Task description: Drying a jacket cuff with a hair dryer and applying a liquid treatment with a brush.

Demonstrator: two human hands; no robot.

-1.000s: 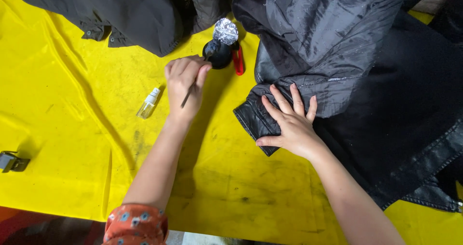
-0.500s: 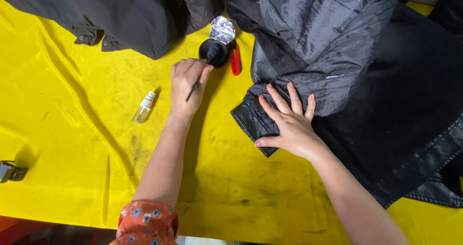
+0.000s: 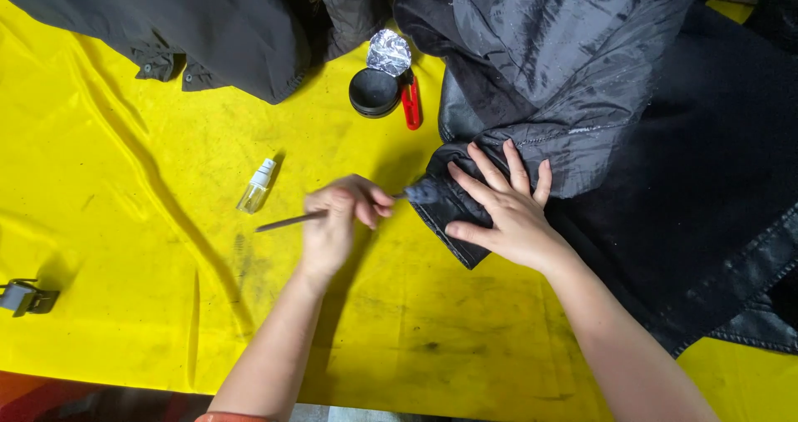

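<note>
1. Left hand [image 3: 337,222]: fingers pinched around a thin brush [image 3: 312,217], its handle pointing out to the hand's left and its tip reaching the cuff of the black jacket sleeve [image 3: 445,210] just to the hand's right.
2. Right hand [image 3: 507,210]: fingers spread wide and laid flat on the sleeve, pressing it against the yellow table cover [image 3: 166,289]; it holds nothing.
3. Dark jacket [image 3: 582,81]: the garment spreads beyond and to the right of the right hand, with shiny lining folded over denim-like fabric.
4. Small round black tin [image 3: 374,92]: open, lying beyond the left hand, well apart from it, with crumpled foil [image 3: 389,52] touching its far edge and a red tool [image 3: 411,103] just beside it.
5. Small clear spray bottle [image 3: 255,187]: lying on its side, near the left hand on its left.
6. Second dark garment [image 3: 208,31]: farther off, beyond the bottle.
7. Grey metal clip [image 3: 23,297]: well apart, far left of the left hand.
</note>
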